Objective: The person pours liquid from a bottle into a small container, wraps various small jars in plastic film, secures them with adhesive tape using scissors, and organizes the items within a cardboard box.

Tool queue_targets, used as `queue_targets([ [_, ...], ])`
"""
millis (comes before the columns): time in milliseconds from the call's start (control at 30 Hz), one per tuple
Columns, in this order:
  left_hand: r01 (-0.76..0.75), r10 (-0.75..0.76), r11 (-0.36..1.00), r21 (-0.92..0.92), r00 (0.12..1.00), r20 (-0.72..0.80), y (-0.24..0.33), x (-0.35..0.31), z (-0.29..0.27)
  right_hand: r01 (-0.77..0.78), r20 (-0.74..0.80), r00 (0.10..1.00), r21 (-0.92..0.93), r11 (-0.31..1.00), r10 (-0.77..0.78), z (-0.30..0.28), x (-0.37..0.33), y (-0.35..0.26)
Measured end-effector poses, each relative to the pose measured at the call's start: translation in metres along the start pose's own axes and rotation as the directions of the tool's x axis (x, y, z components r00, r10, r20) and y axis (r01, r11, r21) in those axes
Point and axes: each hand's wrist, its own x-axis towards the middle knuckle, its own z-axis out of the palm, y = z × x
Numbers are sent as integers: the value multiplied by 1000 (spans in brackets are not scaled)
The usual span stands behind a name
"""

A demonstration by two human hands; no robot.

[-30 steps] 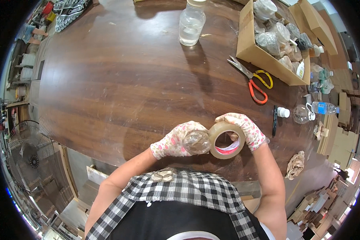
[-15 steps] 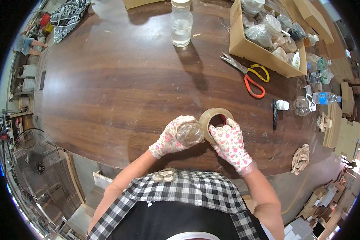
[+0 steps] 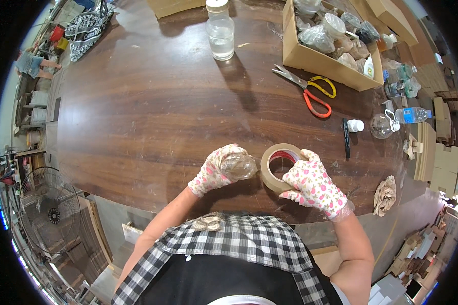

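My left hand (image 3: 216, 170), in a white glove with pink flowers, is closed around a clear round object wrapped in plastic (image 3: 239, 166); its exact kind I cannot make out. In a matching glove, my right hand (image 3: 315, 185) grips a roll of clear packing tape (image 3: 269, 178) by its right side, thumb and fingers over the ring. The roll's core shows red inside. A small gap lies between the roll and the wrapped object. Both hands are above the near edge of the brown wooden table (image 3: 152, 127).
Scissors (image 3: 310, 91) with red and yellow handles lie at right, below a cardboard box (image 3: 331, 66) of wrapped items. A lidded clear jar (image 3: 220, 35) stands at the back. A black marker (image 3: 346, 138), white cap (image 3: 355, 125), plastic bottles (image 3: 413, 115) and crumpled cloth (image 3: 384, 195) lie rightward.
My right hand has moved right with the tape roll, away from the wrapped object. The roll has turned to show more of its open ring. My left hand keeps its hold.
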Motion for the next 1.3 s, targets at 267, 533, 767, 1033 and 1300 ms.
queue_targets([
  [267, 116, -126, 980, -159, 991, -52, 6, 1, 5, 1, 12, 1000, -159, 987, 1, 9, 4, -32],
  [533, 60, -117, 987, -148, 906, -406, 4, -2, 39, -110, -186, 979, -144, 984, 82, 50, 23, -44],
  [767, 73, -65, 997, 32, 976, -207, 13, -12, 17, -59, -202, 979, -181, 982, 22, 53, 24, -19],
  [1033, -109, 74, 961, 253, 987, 143, 24, 3, -55, -58, -236, 972, -220, 974, 4, 58, 20, 1],
  [1300, -106, 77, 978, 179, 983, 164, 29, 23, -25, -93, -66, 994, -191, 977, 82, 43, 19, -3],
])
